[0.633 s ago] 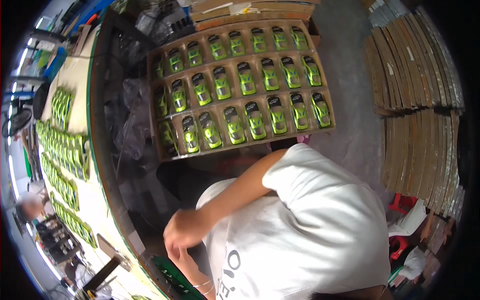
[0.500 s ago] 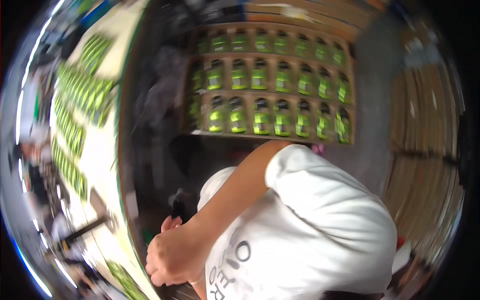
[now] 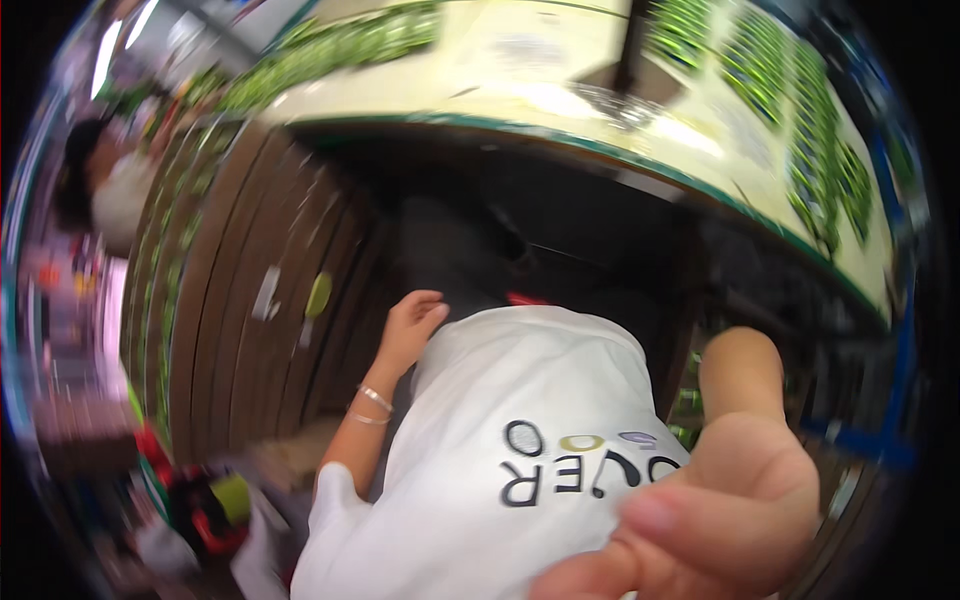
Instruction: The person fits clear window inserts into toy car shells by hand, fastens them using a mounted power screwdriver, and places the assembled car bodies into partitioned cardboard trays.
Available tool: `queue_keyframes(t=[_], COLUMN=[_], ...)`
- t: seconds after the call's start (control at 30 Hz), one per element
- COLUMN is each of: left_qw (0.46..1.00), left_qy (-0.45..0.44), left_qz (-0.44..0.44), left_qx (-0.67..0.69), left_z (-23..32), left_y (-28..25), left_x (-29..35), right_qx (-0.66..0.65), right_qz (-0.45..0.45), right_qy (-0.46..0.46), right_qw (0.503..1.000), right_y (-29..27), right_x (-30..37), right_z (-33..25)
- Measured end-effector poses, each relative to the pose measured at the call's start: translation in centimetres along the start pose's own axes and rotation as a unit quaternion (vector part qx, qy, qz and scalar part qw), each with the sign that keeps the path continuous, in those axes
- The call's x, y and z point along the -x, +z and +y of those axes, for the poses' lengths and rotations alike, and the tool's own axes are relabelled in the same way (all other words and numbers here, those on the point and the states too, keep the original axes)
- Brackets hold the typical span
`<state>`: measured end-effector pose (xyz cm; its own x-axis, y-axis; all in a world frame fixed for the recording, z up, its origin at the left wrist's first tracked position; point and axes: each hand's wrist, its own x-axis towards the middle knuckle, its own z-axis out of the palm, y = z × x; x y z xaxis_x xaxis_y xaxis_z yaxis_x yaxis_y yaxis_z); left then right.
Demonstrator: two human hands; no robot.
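My left hand [image 3: 408, 325], with bracelets at its wrist, hangs beside my white shirt with its fingers loosely apart and nothing seen in it. Nearest to it on the left is a stack of brown cardboard trays [image 3: 235, 270], which it does not appear to touch. My right hand [image 3: 740, 490] is raised close to the camera at the lower right. Its thumb and fingers are spread apart, and nothing shows in the palm. The lower fingertips are partly cut off by the picture's edge and blurred.
A long cream table [image 3: 380, 95] with a green edge curves across the top, bearing rows of green items [image 3: 755, 65] and a dark post [image 3: 632, 45]. Dark space lies under it. Another person [image 3: 125, 190] is at the far left. Red and green objects [image 3: 205, 505] sit lower left.
My view has swung round: the tray of green-and-black items has left the picture, and the table now crosses the top. My hands are now wide apart, the right one raised close.
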<state>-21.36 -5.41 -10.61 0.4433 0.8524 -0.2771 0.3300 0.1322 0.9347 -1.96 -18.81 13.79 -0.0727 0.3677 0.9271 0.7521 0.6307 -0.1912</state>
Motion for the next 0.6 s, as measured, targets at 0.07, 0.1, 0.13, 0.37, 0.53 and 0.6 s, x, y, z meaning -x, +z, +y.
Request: queue_keyframes(t=[0.07, 0.1, 0.13, 0.37, 0.53, 0.6], left_qw=[0.999, 0.998, 0.996, 0.948, 0.717, 0.603], left_qy=[0.005, 0.010, 0.000, -0.026, 0.030, -0.024], left_qz=[0.028, 0.043, 0.073, 0.315, 0.633, 0.756], left_qx=[-0.026, -0.039, -0.044, -0.039, -0.290, -0.254], left_z=[-1.0, -1.4, -2.5, -10.5, -9.9, -12.1], left_y=[-0.6, -0.7, -0.9, -3.4, -14.2, -19.1], left_x=[1.3, 1.9, 2.4, 4.7, 13.1, 18.1], right_qx=[-0.020, -0.026, -0.037, -0.222, -0.281, -0.280], right_qz=[0.014, 0.019, 0.020, -0.286, -0.413, -0.436], right_qy=[0.024, 0.037, 0.045, -0.086, -0.030, -0.007], right_qw=[0.999, 0.999, 0.998, 0.928, 0.866, 0.855], right_y=[0.9, 1.0, 1.4, 9.8, 15.5, 16.6], right_x=[-0.6, -0.6, -0.5, 4.7, 8.4, 8.7], right_z=[-1.7, -2.3, -2.6, 4.6, 6.6, 6.3])
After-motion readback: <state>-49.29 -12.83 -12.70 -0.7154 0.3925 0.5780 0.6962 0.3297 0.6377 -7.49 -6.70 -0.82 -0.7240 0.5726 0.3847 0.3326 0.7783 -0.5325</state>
